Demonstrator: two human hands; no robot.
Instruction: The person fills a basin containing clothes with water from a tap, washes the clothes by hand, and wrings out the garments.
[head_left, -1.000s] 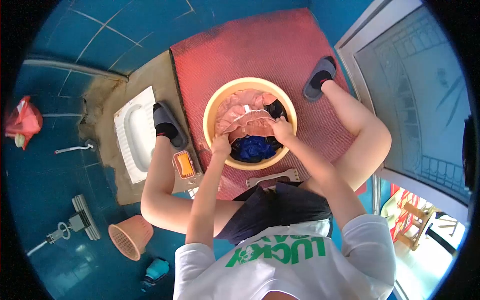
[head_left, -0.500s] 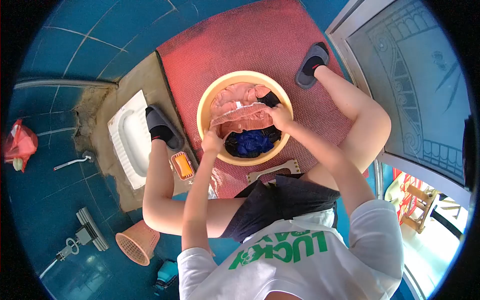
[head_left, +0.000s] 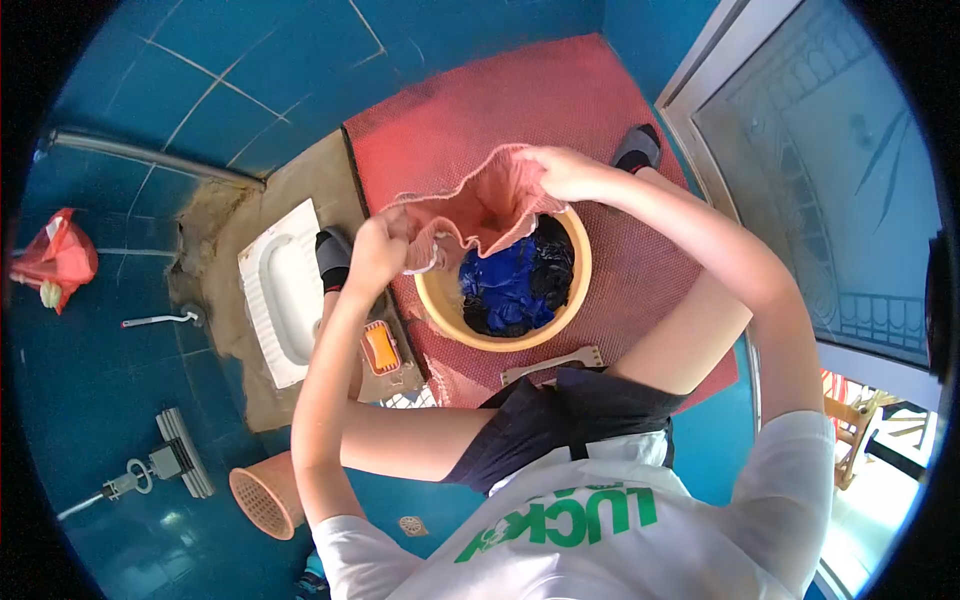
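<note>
A pink garment (head_left: 480,205) with a gathered elastic waistband hangs over the yellow basin (head_left: 585,275), its waist spread wide. My left hand (head_left: 380,247) is closed on the left side of that waistband. On the opposite side, my right hand (head_left: 562,174) grips the band a little higher. Whether the garment is trousers, shorts or a skirt, I cannot tell. Inside the basin lie wet-looking blue cloth (head_left: 505,285) and black cloth (head_left: 552,262). The garment's lower part and the basin's far rim are partly hidden.
The basin stands on a red mat (head_left: 440,120) between my feet. To the left are a squat toilet (head_left: 280,290), an orange soap bar in a dish (head_left: 380,347), a pink perforated bin (head_left: 268,497) and a mop (head_left: 180,455). A glass door (head_left: 820,180) stands at right.
Both hands have risen from the basin and moved farther apart and away from me. The pink garment has been lifted and its waistband stretched wide, uncovering more of the blue cloth.
</note>
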